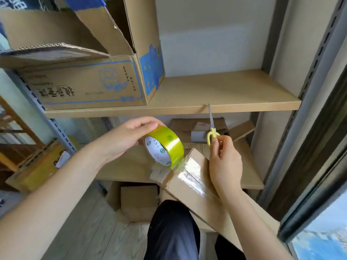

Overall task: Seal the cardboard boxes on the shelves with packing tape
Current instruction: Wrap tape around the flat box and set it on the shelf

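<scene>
Cardboard boxes are sitting on the pale wooden shelving [225, 94], and going from the biggest down: a large brown carton with blue printing [90, 79] is standing at ten o'clock on the upper board, its top flaps gaping open and not yet sealed, while a flat plain brown cardboard box [197, 186] is lying at five o'clock, jutting out over the front of the lower shelf toward the person's dark-trousered knee [172, 231]. A strip of clear tape [193, 177] is running along its seam and is still joined to the shiny yellow-green roll of packing tape [165, 147], which is standing on edge at the box's ten o'clock end. The left hand [124, 139] is gripping that roll, fingers curled over its rim. The right hand [225, 158] is pinching the yellow loops of small grey-bladed scissors [212, 128], blades pointing up to twelve o'clock and looking closed. The step in hand seems to be cutting the strip free; doing it well would mean keeping the roll pulled taut, opening the blades and bringing them down just beside the roll, then smoothing the loose end over the box's edge. The upper shelf's front edge is hanging close above the scissor tips, so raising the hand is risky; open room is lying toward the person at six o'clock, with more boxes crowding behind at one o'clock.
</scene>
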A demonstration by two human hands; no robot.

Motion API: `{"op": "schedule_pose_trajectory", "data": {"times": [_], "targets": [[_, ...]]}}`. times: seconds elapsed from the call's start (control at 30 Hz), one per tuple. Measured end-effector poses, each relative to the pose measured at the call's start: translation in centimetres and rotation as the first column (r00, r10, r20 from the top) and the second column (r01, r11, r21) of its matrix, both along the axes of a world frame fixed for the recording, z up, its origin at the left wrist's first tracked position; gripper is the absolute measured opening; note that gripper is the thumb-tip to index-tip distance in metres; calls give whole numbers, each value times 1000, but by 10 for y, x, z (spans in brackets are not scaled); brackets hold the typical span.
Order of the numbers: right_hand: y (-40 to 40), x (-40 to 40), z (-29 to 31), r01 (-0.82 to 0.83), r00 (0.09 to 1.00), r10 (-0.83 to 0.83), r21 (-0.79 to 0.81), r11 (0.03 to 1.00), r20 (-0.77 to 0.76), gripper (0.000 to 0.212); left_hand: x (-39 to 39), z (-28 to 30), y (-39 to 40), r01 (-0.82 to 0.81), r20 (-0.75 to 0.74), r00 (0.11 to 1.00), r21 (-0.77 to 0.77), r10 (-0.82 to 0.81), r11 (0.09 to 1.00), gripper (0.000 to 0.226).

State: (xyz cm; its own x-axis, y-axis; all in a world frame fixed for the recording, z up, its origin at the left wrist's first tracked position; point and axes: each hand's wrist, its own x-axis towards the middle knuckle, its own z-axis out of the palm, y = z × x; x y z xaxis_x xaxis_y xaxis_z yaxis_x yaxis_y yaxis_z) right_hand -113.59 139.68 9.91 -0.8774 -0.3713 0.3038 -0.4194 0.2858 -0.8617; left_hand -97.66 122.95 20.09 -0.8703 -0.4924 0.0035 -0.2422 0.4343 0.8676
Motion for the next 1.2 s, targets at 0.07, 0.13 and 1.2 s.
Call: {"op": "schedule_pose_trajectory", "data": {"times": [0.07, 0.13, 1.2], "targets": [[-1, 1, 1, -46, 999, 46, -36, 998, 26, 25, 11, -32, 15, -359, -82, 926, 106, 368, 927, 28], [-3, 7, 1, -112, 993, 113, -37, 993, 37, 22, 16, -50, 34, -432, -101, 812, 559, 575, 708, 55], [-29, 55, -7, -294, 956, 294, 14, 956, 9, 5, 20, -110, 26, -135, -322, 526, 882, 787, 451, 96]]}}
